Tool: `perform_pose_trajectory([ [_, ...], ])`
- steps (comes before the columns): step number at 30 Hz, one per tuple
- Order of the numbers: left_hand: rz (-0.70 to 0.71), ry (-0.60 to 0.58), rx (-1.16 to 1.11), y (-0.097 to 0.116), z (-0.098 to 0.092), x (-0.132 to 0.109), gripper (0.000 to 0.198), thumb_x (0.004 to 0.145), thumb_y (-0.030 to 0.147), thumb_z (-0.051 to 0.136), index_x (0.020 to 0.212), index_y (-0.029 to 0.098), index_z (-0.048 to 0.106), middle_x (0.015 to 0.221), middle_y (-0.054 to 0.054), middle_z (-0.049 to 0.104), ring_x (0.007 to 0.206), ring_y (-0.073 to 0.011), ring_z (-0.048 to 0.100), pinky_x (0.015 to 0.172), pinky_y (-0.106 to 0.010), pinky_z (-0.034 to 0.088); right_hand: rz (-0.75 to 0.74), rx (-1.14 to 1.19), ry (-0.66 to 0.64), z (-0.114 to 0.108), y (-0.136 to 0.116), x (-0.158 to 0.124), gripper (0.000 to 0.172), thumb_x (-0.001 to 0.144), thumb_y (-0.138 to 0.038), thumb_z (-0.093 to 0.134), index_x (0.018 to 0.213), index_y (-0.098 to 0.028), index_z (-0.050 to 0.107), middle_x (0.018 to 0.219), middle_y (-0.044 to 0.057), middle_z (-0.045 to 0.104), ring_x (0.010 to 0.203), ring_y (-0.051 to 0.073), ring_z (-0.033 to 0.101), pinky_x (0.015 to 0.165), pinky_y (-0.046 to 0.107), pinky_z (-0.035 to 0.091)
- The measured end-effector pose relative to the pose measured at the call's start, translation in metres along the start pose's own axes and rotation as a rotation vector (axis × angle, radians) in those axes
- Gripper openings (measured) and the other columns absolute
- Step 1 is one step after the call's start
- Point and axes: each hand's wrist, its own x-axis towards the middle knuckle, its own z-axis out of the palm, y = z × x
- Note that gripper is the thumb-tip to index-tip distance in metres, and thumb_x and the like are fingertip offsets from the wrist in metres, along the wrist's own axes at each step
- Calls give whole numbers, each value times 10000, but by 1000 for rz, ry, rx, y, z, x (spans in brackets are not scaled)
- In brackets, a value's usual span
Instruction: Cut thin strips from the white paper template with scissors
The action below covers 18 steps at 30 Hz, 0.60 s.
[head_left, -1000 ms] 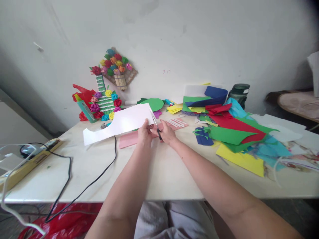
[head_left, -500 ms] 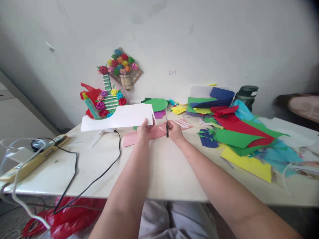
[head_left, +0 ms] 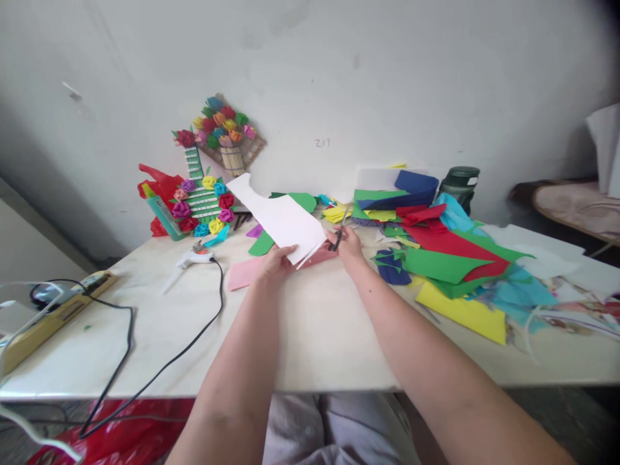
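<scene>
Between the thumb and fingers of my left hand (head_left: pixel 276 263) is a white sheet of paper (head_left: pixel 289 223) with a curved cut-out edge. It slants from upper left down to my grip, and a narrow strip is partly split off along its lower right edge. My right hand (head_left: pixel 349 245) is closed around the dark handles of a pair of scissors (head_left: pixel 339 237), whose blades point up and away, just right of the paper. Under both hands lies pink paper (head_left: pixel 243 272), partly covered by the white sheet and my left hand.
A white glue gun (head_left: pixel 190 259) with a black cord lies at left, near a yellow power strip (head_left: pixel 58 316). Paper-flower crafts (head_left: pixel 208 203) and a glue bottle (head_left: pixel 165 216) stand behind it. Coloured paper scraps (head_left: pixel 445 263) and a dark bottle (head_left: pixel 460 186) are at right.
The white paper has turned from nearly level to a steep slant, its left end rising. The scissors have shifted right and tilted. My view has moved slightly to the right.
</scene>
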Motion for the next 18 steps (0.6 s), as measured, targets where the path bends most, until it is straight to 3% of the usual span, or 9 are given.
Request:
perform_pose_trajectory([
  [4,-26,-42,65,0,-2,-1,502,615,-20,614,1096,123,592,907,-114,697,730,-235,672,731,-396,560,84,23,-29,-1,-7,-4,531,554,-470,713,952,-149,569,610,-20,601,447,133,574,377,239,457],
  [8,-11,-48,71,1,-3,0,375,628,26,630,997,93,630,866,-122,701,720,-222,670,711,-347,562,122,62,-53,-4,-10,-5,506,523,-402,733,927,-140,580,563,-47,562,404,108,533,352,221,422],
  [13,-30,20,98,2,1,0,281,677,117,651,957,103,626,841,-96,699,699,-213,667,675,-355,574,76,163,25,1,-13,-7,479,477,-342,759,875,-165,559,554,-78,537,420,77,505,393,215,450],
  [18,-66,51,37,-1,2,4,306,720,239,682,1006,158,609,860,-74,689,671,-194,667,608,-313,575,37,184,93,6,-16,-9,465,481,-301,753,879,-177,547,523,-98,511,431,68,491,416,202,441],
])
